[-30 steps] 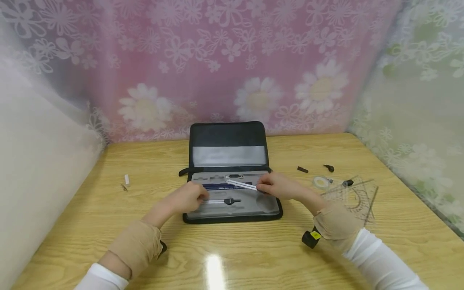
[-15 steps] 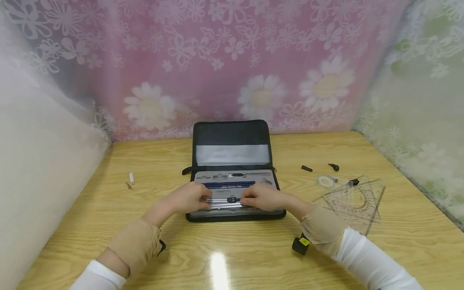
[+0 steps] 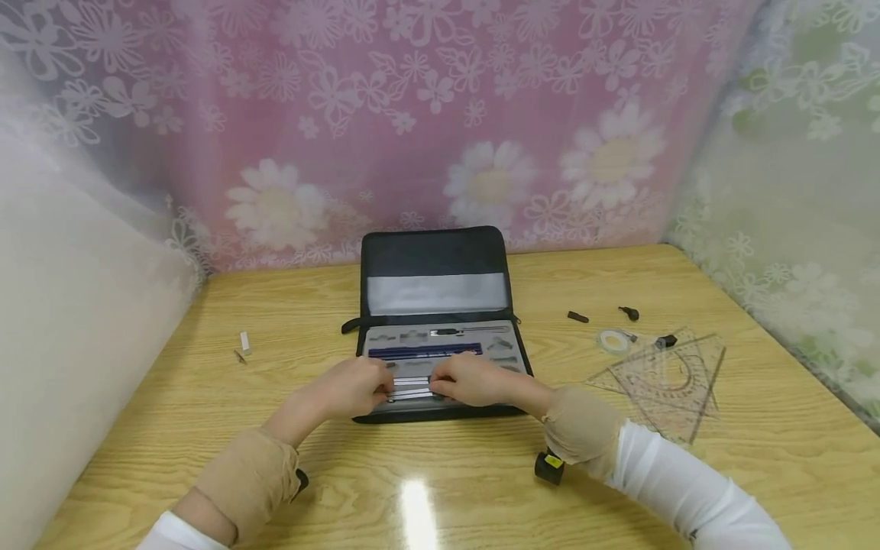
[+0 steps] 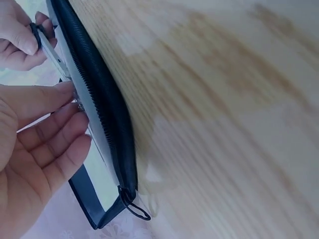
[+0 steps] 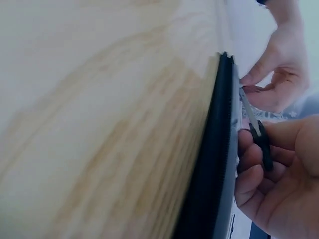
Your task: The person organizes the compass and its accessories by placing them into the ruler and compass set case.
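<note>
Head view: since a second ago, the compass (image 5: 253, 118) has moved from over the blue pencils (image 3: 426, 351) to the near side of the open case (image 3: 440, 415). Right hand (image 3: 470, 380): fingers clamped on its head; left hand (image 3: 349, 388): fingers pinching its tip. Seating appears unfinished.

Compass (image 5: 258, 130), silver legs, blk head (image 5: 265, 149), tilted head-up over open blk case's (image 3: 447, 415) front pt.

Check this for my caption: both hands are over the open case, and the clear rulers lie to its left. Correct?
Not quite: the head view shows the clear rulers to the right of the open case. The left hand and right hand are over it.
</note>
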`<state>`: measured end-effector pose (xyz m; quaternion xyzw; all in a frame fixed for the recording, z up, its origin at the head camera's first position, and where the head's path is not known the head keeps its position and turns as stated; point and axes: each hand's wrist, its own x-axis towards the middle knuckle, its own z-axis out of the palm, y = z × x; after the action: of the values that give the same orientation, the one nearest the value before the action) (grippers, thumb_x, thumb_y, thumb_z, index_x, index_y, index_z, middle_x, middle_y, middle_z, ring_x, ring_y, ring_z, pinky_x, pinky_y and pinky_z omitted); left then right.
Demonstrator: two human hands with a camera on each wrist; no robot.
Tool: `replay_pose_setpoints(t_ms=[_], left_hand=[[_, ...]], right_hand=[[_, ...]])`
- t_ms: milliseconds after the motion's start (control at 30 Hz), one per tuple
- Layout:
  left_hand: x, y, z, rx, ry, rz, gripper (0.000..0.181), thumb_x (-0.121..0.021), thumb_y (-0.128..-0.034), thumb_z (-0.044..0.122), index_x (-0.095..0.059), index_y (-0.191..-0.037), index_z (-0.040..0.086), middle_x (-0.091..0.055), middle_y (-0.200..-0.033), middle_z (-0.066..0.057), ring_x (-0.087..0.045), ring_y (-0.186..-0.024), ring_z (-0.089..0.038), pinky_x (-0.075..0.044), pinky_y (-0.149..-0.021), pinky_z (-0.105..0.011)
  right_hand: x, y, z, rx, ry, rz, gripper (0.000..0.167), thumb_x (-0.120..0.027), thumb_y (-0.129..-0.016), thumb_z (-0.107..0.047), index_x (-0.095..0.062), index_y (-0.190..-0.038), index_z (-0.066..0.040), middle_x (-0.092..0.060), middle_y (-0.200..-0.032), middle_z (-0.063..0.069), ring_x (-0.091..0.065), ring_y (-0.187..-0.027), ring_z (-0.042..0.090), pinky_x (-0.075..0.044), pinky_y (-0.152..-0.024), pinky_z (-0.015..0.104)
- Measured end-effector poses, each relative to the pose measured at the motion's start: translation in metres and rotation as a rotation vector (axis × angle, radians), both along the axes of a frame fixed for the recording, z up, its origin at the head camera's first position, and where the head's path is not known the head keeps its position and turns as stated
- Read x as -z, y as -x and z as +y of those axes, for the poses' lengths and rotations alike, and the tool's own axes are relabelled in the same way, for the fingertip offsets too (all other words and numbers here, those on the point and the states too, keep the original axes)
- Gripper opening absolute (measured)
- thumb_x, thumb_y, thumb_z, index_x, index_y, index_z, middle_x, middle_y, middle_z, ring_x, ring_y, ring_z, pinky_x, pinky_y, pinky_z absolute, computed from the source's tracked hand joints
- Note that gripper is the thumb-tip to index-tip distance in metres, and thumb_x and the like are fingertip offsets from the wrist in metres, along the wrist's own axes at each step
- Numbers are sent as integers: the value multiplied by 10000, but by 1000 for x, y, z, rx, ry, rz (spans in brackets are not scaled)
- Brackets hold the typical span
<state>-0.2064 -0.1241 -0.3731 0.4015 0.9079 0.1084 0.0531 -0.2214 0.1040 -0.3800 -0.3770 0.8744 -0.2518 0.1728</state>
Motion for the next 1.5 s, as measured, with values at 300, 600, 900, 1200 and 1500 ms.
replay_pose_setpoints(t_ms=[300,600,900,1200,1500], left_hand=[[3,0,-2,31,-12,63,77,-648,-810,25,-650,-762,85,-585,-762,26,-546,-686,-100,-465,-607,-252],[2,-2,1,43,26,107,267,-616,-799,1,-489,-625,157,-396,-640,79,-332,-553,-69,-318,-504,-223],[2,-3,3,54,26,127,318,-606,-775,-16,-432,-578,162,-372,-613,75,-312,-556,-80,-304,-504,-235],[1,-5,5,35,70,190,226,-608,-773,-21,-533,-627,133,-464,-640,51,-431,-546,-99,-386,-492,-252],[-2,-7,8,8,64,150,162,-628,-775,-30,-680,-666,79,-621,-681,5,-600,-627,-151,-484,-556,-269]], right_hand=[[2,-8,-2,-22,-71,231,174,-616,-897,-199,-658,-1034,-101,-632,-950,-16,-573,-814,98,-471,-714,277],[7,-13,0,-12,-59,365,173,-652,-872,-194,-672,-1021,-107,-540,-946,6,-526,-809,124,-450,-666,240],[7,-9,4,-13,-63,288,116,-658,-864,-171,-655,-952,-96,-538,-902,-22,-510,-775,95,-454,-671,237],[2,-8,0,-149,-149,572,135,-633,-823,-149,-586,-696,-137,-481,-722,-46,-401,-603,73,-354,-544,198],[-1,-11,-4,-92,-120,421,91,-653,-840,-114,-728,-860,-67,-543,-786,-22,-494,-651,58,-428,-576,178]])
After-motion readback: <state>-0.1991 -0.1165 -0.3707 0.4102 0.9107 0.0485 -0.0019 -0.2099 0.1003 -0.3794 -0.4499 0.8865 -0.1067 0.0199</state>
